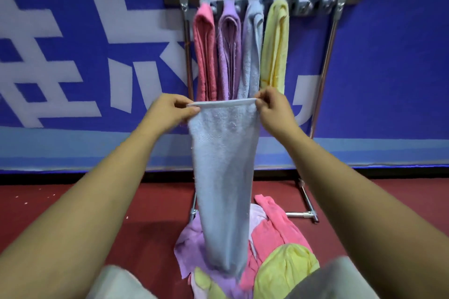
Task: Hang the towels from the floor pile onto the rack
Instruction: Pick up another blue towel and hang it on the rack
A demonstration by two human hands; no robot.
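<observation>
Left hand (170, 110) pinches the left top corner of the pale blue terry towel (223, 165), in front of the chrome tube rack (326, 68) and just below its hung row. The towel's top hem is pulled taut and the rest hangs long, its lower end reaching the floor pile of purple, pink and yellow towels (279, 238) at the rack's foot. Right hand (274, 109) pinches the right top corner, level with the left. Over the rack's top bar, left half, side by side: pink hung towel (205, 56), purple hung towel (229, 56), light blue hung towel (251, 56), yellow hung towel (275, 51). Behind the rack is a blue wall with white characters (73, 31).
</observation>
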